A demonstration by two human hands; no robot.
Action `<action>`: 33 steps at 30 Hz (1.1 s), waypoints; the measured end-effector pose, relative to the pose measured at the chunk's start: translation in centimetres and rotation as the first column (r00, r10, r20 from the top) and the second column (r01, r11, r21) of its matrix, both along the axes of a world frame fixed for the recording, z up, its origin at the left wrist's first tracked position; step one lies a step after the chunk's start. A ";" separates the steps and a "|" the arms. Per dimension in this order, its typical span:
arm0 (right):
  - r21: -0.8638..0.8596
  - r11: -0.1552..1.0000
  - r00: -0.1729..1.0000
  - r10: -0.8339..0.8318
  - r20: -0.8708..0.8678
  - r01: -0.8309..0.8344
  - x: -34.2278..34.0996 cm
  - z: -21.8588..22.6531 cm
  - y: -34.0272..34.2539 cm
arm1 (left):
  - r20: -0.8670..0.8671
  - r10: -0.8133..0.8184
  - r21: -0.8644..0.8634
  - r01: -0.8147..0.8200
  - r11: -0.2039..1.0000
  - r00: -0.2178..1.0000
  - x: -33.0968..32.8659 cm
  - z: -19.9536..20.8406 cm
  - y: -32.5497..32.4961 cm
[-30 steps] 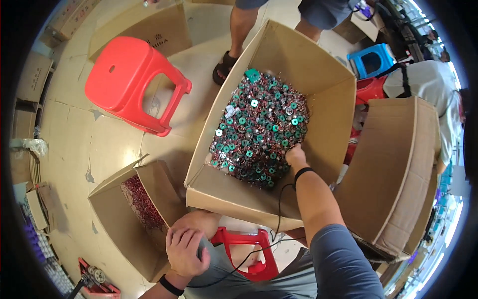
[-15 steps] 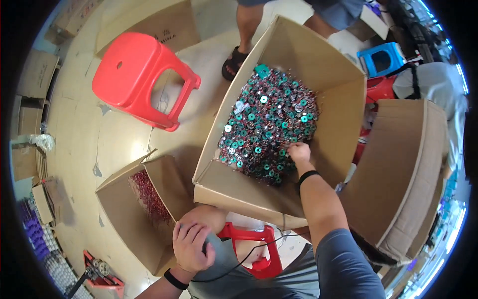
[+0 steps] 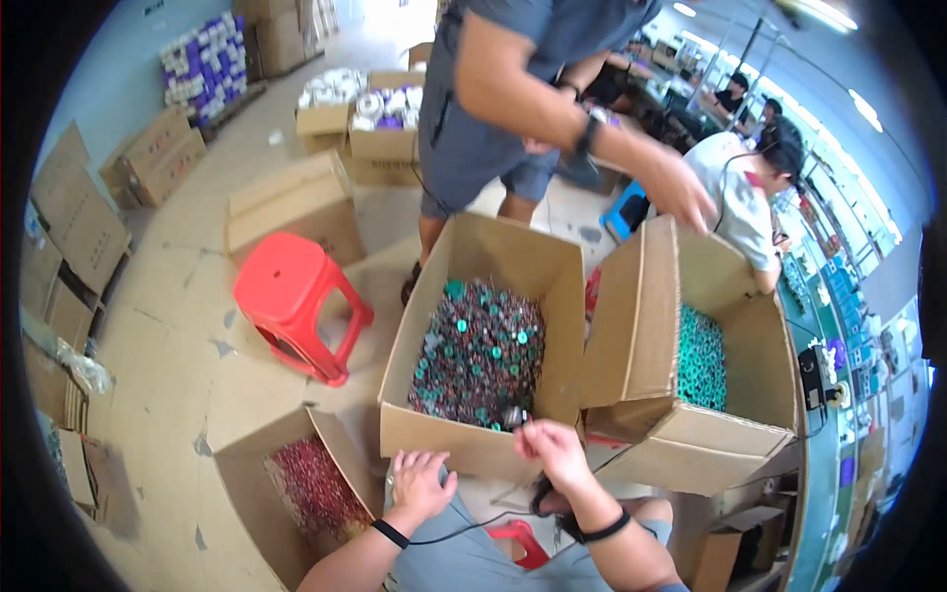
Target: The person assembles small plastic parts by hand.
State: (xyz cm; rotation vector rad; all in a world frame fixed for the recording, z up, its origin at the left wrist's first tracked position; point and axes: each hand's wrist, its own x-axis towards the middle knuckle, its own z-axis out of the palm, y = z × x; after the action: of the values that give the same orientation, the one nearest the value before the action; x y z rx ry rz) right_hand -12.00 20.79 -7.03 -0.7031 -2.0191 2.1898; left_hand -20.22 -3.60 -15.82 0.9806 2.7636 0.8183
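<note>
In front of me a tall cardboard box (image 3: 473, 441) holds a heap of small mixed parts (image 3: 475, 350), dark red, silver and green, many ring-shaped. My right hand (image 3: 554, 454) is over this box's near right edge, its fingers curled together. Whatever they may hold is too small to make out. A small silvery piece (image 3: 514, 417) shows just beyond the fingertips; whether they touch it I cannot tell. My left hand (image 3: 421, 486) rests on my left thigh, fingers stretched out, holding nothing.
Left of my leg stands a lower box (image 3: 242, 483) with small red pieces (image 3: 316, 479). To the right, another box (image 3: 715, 449) contains green rings (image 3: 700, 360); a standing person's hand (image 3: 676, 192) reaches over it. A red stool (image 3: 281, 281) stands far left.
The view has tilted up. My right hand has drawn back from the heap to the box's near edge. My left hand has flattened on my thigh. The standing person's arm has come into view.
</note>
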 end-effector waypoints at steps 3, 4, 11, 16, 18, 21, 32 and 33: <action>-0.240 0.970 0.997 -0.009 0.080 0.028 7.7 3.3 -3.8 | 0.020 -0.133 -0.009 0.133 0.991 0.991 2.1 0.8 -0.9; -0.278 0.961 0.998 0.025 0.053 -0.010 10.2 3.7 -4.5 | -0.008 -0.136 0.000 0.136 0.991 0.991 3.2 2.2 -0.9; -0.526 0.846 0.996 0.089 -0.010 -0.081 19.2 5.9 -9.3 | 0.809 -0.581 0.585 -0.215 0.782 0.087 13.3 9.5 -3.3; -0.607 0.784 0.990 0.077 -0.120 -0.135 20.5 6.8 -8.6 | 0.795 -0.574 0.601 -0.125 0.789 0.197 17.4 10.9 -3.8; -0.639 0.757 0.990 0.073 -0.124 -0.136 20.9 6.5 -8.0 | 0.721 -0.632 0.682 -0.133 0.719 0.284 18.5 11.4 -3.4; -0.694 0.697 0.982 0.081 -0.173 -0.180 21.3 6.1 -8.0 | 0.728 -0.574 0.659 -0.150 0.737 0.376 20.3 10.3 -2.3; 0.012 0.914 0.905 -0.401 -0.144 0.406 22.0 5.0 -4.6 | 0.514 -0.319 0.198 0.252 0.947 0.796 15.4 11.5 1.9; 0.413 0.822 0.915 -0.300 -0.269 0.391 22.3 5.5 -4.3 | 0.507 -0.325 0.203 0.256 0.945 0.798 15.0 11.0 1.9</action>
State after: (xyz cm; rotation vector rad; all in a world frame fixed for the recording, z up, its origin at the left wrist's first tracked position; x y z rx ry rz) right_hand 10.34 16.53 -1.57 -0.6937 -2.0016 1.4383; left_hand -5.26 -1.66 -4.85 0.9787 2.0464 1.0318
